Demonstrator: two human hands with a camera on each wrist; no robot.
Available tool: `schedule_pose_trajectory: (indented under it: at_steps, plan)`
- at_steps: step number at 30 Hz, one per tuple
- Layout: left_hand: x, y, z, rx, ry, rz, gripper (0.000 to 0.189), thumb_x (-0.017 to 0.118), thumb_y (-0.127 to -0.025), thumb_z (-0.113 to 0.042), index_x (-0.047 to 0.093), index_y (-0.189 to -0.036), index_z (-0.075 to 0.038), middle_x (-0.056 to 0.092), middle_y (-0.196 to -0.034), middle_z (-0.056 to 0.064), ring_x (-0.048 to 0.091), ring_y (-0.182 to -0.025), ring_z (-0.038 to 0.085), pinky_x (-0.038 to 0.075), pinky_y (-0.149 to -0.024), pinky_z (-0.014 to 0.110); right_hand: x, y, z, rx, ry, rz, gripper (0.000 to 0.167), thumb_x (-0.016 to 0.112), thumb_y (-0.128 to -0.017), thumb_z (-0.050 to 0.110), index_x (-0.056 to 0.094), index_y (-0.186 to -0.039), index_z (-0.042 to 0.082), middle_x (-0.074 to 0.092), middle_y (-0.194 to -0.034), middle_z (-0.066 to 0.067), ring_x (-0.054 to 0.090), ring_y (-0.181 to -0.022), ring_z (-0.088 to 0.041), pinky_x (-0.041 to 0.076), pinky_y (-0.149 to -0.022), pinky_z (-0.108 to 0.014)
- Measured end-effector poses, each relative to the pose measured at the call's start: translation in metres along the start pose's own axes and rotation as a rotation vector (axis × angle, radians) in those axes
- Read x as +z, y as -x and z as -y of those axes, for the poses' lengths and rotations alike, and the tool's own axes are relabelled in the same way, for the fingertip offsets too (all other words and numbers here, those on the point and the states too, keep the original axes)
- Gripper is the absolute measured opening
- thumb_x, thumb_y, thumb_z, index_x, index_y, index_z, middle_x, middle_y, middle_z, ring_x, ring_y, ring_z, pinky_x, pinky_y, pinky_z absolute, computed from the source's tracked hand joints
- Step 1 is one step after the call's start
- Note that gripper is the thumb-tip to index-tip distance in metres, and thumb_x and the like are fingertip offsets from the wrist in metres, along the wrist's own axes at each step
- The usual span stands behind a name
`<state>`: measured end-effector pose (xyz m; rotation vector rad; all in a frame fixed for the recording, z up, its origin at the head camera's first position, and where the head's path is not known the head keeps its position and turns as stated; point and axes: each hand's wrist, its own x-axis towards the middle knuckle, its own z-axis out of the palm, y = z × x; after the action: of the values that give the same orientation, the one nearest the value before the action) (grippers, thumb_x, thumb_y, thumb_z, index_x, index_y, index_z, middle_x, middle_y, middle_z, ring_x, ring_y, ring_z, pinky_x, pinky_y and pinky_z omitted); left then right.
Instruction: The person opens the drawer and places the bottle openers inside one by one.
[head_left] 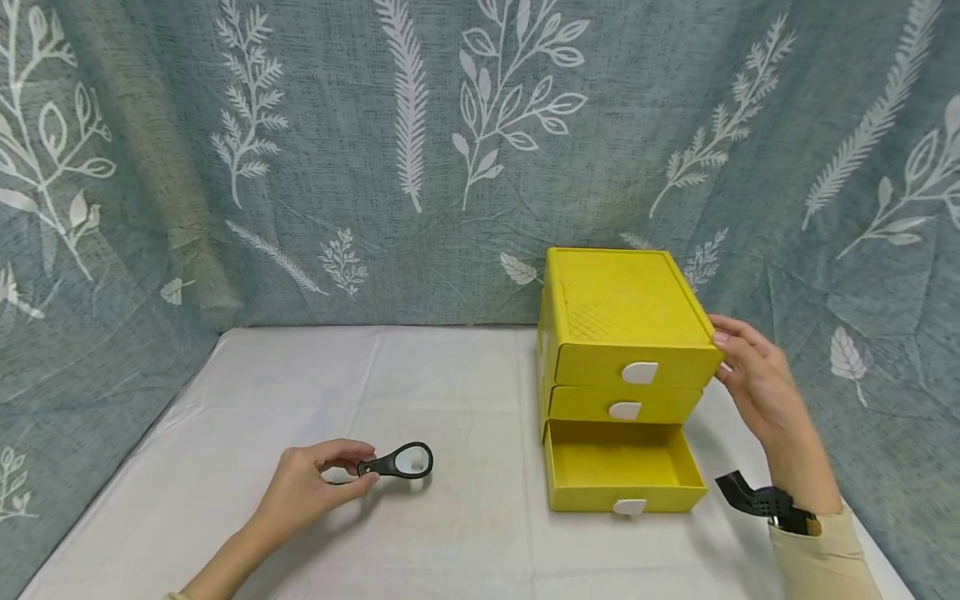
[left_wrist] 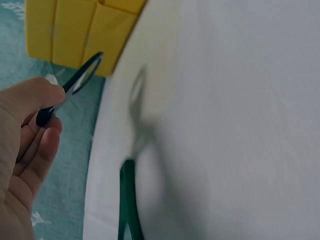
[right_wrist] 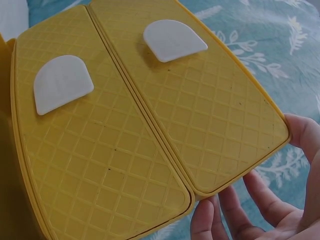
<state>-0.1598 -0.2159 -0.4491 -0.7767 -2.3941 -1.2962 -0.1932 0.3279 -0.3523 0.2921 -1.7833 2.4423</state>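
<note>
My left hand (head_left: pixel 311 483) pinches a small black-rimmed magnifying glass (head_left: pixel 413 460) by its handle, above the white cloth. In the left wrist view, thumb and fingers hold the magnifying glass (left_wrist: pixel 86 75) tilted, with its shadow on the cloth. On the right stands a yellow drawer unit (head_left: pixel 622 300) with white tabs. Its bottom drawer (head_left: pixel 626 497) is pulled out; the upper two are closed. My right hand (head_left: pixel 759 379) touches the unit's right side near the top front corner. In the right wrist view, the fingertips (right_wrist: pixel 202 217) lie along the edge of the drawer unit (right_wrist: pixel 125 135).
A green, handle-like object (left_wrist: pixel 129 200) lies on the cloth below the left hand, only partly in view. The white cloth (head_left: pixel 465 550) covers the table. A blue-green curtain (head_left: pixel 337 167) with white leaf prints hangs behind and at both sides.
</note>
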Motion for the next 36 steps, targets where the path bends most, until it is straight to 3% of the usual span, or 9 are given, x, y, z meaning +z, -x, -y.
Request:
schedule_pose_trajectory:
  at_steps: [5,15,24,27,31,34,36]
  plan:
    - [0.014,-0.004,-0.008,0.028,0.093,-0.02,0.026,0.085,-0.074,0.0,0.076,-0.097,-0.009,0.074,-0.086,-0.002,0.068,-0.067,0.012,0.055,-0.063,0.026,0.0,0.0,0.0,0.005,0.008,-0.004,0.028,0.051,-0.102,0.008,0.057,-0.13,0.007,0.053,-0.131,-0.004,0.059,-0.11,-0.015,0.05,-0.088,-0.026]
    - [0.038,-0.021,-0.03,0.164,0.113,-0.074,0.03,0.084,-0.065,0.013,0.075,-0.091,0.0,0.073,-0.082,0.009,0.068,-0.063,0.015,0.054,-0.064,0.021,0.0,0.0,-0.001,0.006,0.007,-0.005,0.027,0.052,-0.102,0.008,0.058,-0.129,0.007,0.056,-0.128,-0.004,0.06,-0.109,-0.015,0.05,-0.088,-0.026]
    - [0.061,-0.033,-0.036,0.094,0.241,-0.054,0.023,0.084,-0.078,-0.005,0.077,-0.099,-0.008,0.074,-0.091,-0.002,0.069,-0.073,0.013,0.056,-0.075,0.028,-0.001,0.0,-0.001,-0.004,0.014,-0.002,0.027,0.052,-0.102,0.008,0.059,-0.129,0.007,0.056,-0.127,-0.004,0.06,-0.108,-0.015,0.05,-0.087,-0.026]
    - [0.069,-0.042,-0.047,0.08,0.274,-0.067,0.023,0.083,-0.079,-0.005,0.076,-0.1,-0.007,0.074,-0.091,-0.001,0.069,-0.074,0.015,0.056,-0.078,0.031,-0.002,0.0,-0.001,-0.004,0.024,-0.006,0.028,0.052,-0.102,0.009,0.058,-0.129,0.007,0.055,-0.128,-0.004,0.059,-0.109,-0.015,0.05,-0.087,-0.026]
    - [0.08,-0.054,-0.079,0.103,0.349,-0.049,0.023,0.081,-0.077,0.004,0.075,-0.099,-0.001,0.074,-0.09,0.006,0.068,-0.073,0.018,0.056,-0.077,0.035,-0.002,0.0,0.0,0.003,0.017,-0.006,0.028,0.052,-0.102,0.008,0.058,-0.129,0.008,0.055,-0.129,-0.004,0.059,-0.109,-0.015,0.05,-0.087,-0.026]
    - [0.094,-0.063,-0.098,0.165,0.397,-0.026,0.023,0.079,-0.076,0.01,0.074,-0.097,0.003,0.073,-0.089,0.011,0.068,-0.073,0.018,0.057,-0.073,0.037,-0.001,0.001,0.0,0.007,0.007,-0.008,0.027,0.052,-0.102,0.008,0.059,-0.128,0.008,0.055,-0.128,-0.004,0.06,-0.108,-0.015,0.05,-0.087,-0.026]
    - [0.11,-0.067,-0.096,0.229,0.41,-0.01,0.022,0.079,-0.076,0.01,0.074,-0.097,0.004,0.073,-0.089,0.012,0.068,-0.073,0.016,0.058,-0.071,0.036,0.0,0.0,0.0,0.007,0.004,-0.007,0.027,0.052,-0.102,0.008,0.059,-0.128,0.008,0.056,-0.128,-0.004,0.06,-0.108,-0.015,0.05,-0.087,-0.026]
